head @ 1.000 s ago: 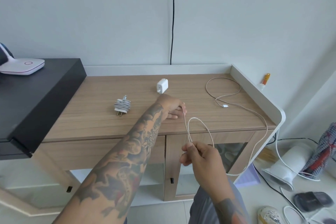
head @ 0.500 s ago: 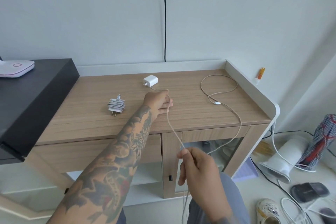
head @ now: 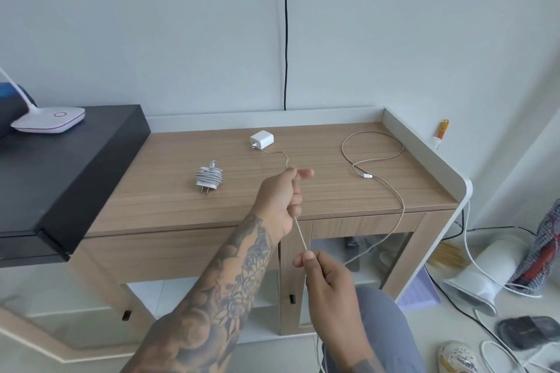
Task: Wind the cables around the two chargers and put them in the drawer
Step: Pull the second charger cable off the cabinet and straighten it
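A white charger (head: 261, 139) lies at the back of the wooden cabinet top (head: 321, 191). Its beige cable (head: 378, 157) runs from it to my left hand (head: 280, 200), which is closed around it above the cabinet's front half. A taut stretch leads down to my right hand (head: 325, 278), which pinches the cable in front of the cabinet. The rest loops over the right side of the top, plug end lying there, and hangs off the front edge. A second charger (head: 208, 180), its cable wound around it, lies to the left. The drawer (head: 169, 254) below is closed.
A black shelf (head: 69, 169) with a white lamp base (head: 50, 120) adjoins the cabinet on the left. A raised white rim (head: 424, 154) borders the top at back and right. A white fan (head: 481, 278), cords, slippers and a shoe lie on the floor at right.
My left hand has lifted off the cabinet top and drawn back along the cable, now gripping it. The loop held by my right hand is gone; the cable is pulled taut between both hands.
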